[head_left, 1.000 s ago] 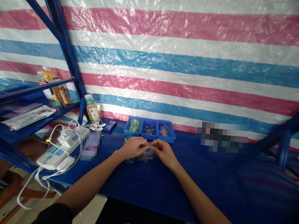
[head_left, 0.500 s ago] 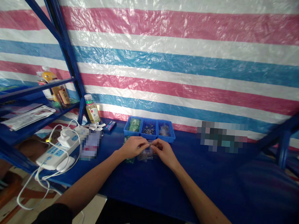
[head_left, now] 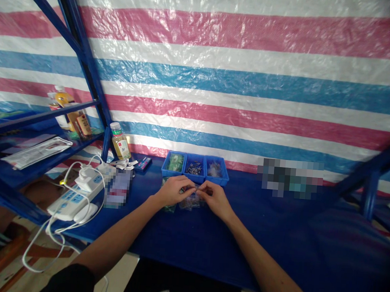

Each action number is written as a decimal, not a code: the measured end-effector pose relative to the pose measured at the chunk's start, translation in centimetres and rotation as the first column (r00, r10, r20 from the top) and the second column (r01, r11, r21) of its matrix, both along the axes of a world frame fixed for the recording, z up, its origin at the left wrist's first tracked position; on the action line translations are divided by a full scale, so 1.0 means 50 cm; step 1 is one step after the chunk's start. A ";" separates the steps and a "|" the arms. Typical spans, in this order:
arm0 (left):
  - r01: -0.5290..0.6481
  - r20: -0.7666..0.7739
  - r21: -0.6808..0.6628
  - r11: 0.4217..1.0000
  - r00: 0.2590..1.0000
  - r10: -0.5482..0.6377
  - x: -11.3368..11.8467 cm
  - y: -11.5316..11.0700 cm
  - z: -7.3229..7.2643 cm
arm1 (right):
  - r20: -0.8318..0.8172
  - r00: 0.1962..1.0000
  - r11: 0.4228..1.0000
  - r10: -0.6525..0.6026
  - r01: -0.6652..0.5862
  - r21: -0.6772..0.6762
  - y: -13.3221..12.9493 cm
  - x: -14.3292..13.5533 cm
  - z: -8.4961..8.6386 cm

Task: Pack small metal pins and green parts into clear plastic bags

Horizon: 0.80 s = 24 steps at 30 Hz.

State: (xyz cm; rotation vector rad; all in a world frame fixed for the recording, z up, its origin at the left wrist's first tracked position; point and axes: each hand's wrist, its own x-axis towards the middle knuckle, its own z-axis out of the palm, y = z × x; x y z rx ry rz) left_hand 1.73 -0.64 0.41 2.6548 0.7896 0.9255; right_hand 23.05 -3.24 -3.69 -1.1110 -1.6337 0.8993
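Observation:
My left hand (head_left: 177,191) and my right hand (head_left: 213,198) meet fingertip to fingertip over the blue table, both in a pinch. Between them they grip the top edge of a small clear plastic bag (head_left: 189,202), whose lower part shows below the fingers with small brownish contents too blurred to name. Partly under my left hand lies a green packet (head_left: 169,208). Just beyond the hands stand three joined blue bins (head_left: 194,179). Green packets (head_left: 175,162) fill the left one, dark screw-like metal pieces (head_left: 195,167) the middle one, and clear bags (head_left: 216,170) the right one.
To the left are a white power strip (head_left: 71,200) with looping cables, a blurred-out flat item (head_left: 117,189), a small blue box (head_left: 143,164) and a bottle (head_left: 120,142). A blue frame post (head_left: 87,61) rises there. Another blurred patch (head_left: 290,178) sits at the back right.
Both hands stay in nearly the same place, pinching the bag's top. Only slight finger movement shows.

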 end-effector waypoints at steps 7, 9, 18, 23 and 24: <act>0.015 0.024 0.007 1.000 1.000 -0.015 0.001 -0.001 0.002 | -0.001 1.000 1.000 -0.002 0.002 0.009 0.000 0.000 0.000; 0.009 0.026 -0.002 1.000 1.000 -0.009 0.001 -0.001 0.002 | 0.015 1.000 1.000 0.002 -0.002 0.020 0.000 0.001 0.001; -0.017 -0.002 -0.045 0.999 1.000 0.017 0.000 0.003 -0.001 | -0.004 1.000 1.000 0.022 -0.022 0.009 -0.002 -0.001 -0.001; -0.028 -0.004 -0.071 0.997 1.000 0.027 -0.001 0.011 -0.008 | -0.022 0.998 0.998 0.064 -0.064 -0.005 -0.001 -0.004 -0.001; -0.029 -0.002 -0.074 0.997 1.000 0.029 -0.001 0.012 -0.009 | -0.023 0.997 0.998 0.067 -0.067 -0.008 -0.002 -0.004 0.001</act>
